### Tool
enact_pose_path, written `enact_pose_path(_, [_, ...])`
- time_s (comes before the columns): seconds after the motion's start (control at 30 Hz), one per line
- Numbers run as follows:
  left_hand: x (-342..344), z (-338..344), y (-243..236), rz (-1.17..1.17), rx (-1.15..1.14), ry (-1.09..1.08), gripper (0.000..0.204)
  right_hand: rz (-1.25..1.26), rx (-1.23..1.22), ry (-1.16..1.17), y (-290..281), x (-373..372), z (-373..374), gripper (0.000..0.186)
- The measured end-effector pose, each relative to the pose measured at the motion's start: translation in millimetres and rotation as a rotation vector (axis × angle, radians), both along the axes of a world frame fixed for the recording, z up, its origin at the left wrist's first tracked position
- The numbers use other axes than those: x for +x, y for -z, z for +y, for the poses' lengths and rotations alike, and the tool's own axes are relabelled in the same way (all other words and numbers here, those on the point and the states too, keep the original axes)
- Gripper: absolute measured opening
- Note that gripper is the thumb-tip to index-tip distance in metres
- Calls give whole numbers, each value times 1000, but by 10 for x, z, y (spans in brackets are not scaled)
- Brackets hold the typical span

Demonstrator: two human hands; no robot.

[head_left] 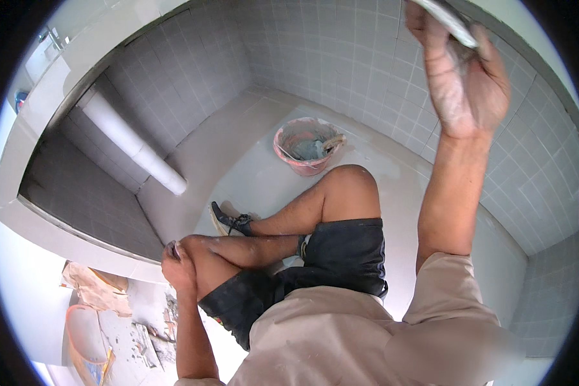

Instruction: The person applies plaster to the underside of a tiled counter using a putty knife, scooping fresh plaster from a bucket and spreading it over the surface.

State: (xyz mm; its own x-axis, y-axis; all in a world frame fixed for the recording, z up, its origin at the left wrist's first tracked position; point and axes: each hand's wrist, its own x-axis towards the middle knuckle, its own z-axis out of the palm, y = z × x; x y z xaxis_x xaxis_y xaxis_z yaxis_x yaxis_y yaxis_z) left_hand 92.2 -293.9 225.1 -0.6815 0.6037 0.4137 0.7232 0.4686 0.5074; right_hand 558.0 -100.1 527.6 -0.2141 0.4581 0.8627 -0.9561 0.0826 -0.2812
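Note:
My right hand (463,77) is raised high against the tiled wall, closed around a flat grey tool (447,19) dusted with white paste. My left hand (177,264) rests on my left knee with the fingers curled; something small may sit in it, but I cannot tell what. I sit on the pale floor with knees bent, in dark shorts and a beige shirt. A pink bucket (305,147) with grey paste and a tool handle inside stands beyond my right knee.
Small grey square tiles cover the walls (341,58). A white pipe (132,145) runs down the left wall. A white ledge (58,238) borders the left side. Beyond it lie a second bucket (87,344), a crumpled bag and debris.

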Motion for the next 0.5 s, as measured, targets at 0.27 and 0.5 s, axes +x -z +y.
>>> enact_pose_path(0.27, [15,197,-596,-94,-346,63,52,46,-187,-123,287,810,-558,69])
enact_pose_path(0.5, [59,83,-667,-115,-230,113,46,91,-495,626,1217,1101,-856,65])
